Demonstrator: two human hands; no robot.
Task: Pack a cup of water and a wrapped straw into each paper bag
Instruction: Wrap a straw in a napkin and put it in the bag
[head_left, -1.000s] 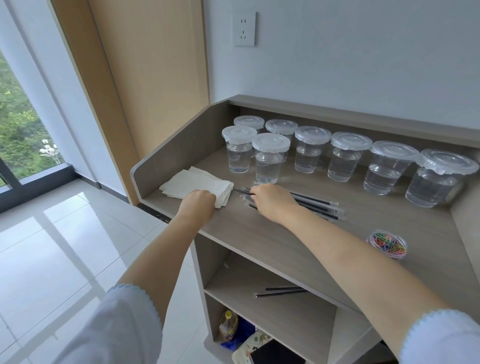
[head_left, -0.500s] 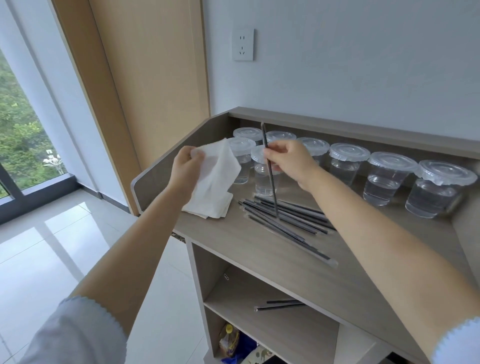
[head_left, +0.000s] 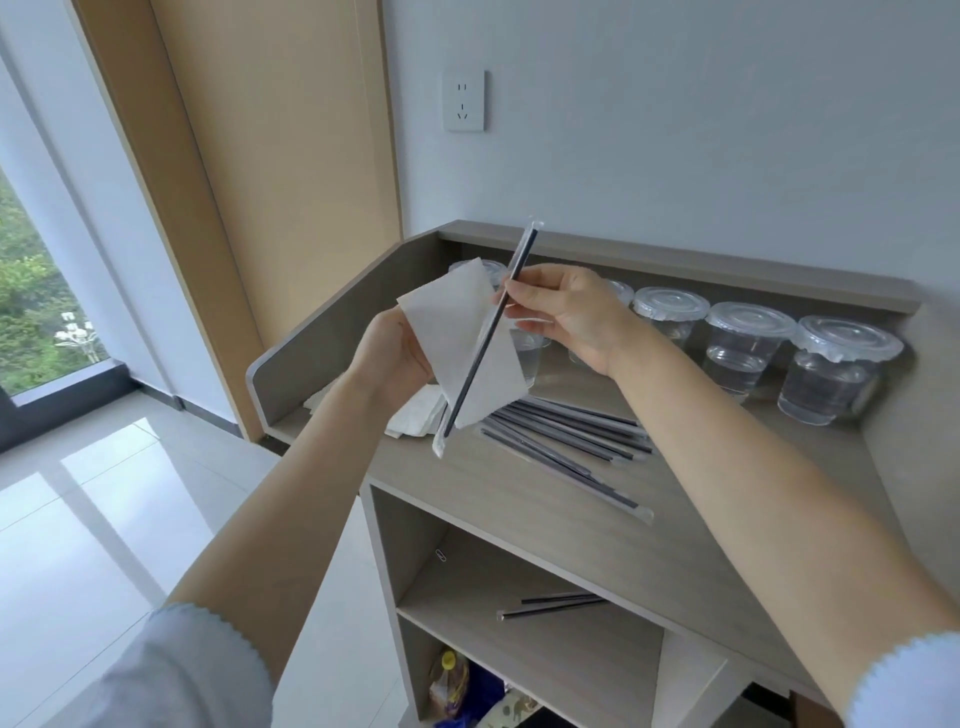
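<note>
My left hand holds a flat white paper bag up above the counter's left end. My right hand pinches a black wrapped straw, which slants across the front of the bag, top end up to the right. Under them lies a stack of white paper bags and a pile of several wrapped straws. Several lidded clear cups of water stand in a row along the back of the counter; the left ones are partly hidden by the bag and my right hand.
The wooden counter has a raised back and left side wall. Two straws lie on the open shelf below, with packets on the shelf under that. A wall socket sits above. Tiled floor lies to the left.
Both hands rose from the counter, the left lifting one paper bag off the stack, the right lifting one straw off the pile. Bag and straw now meet in front of me.
</note>
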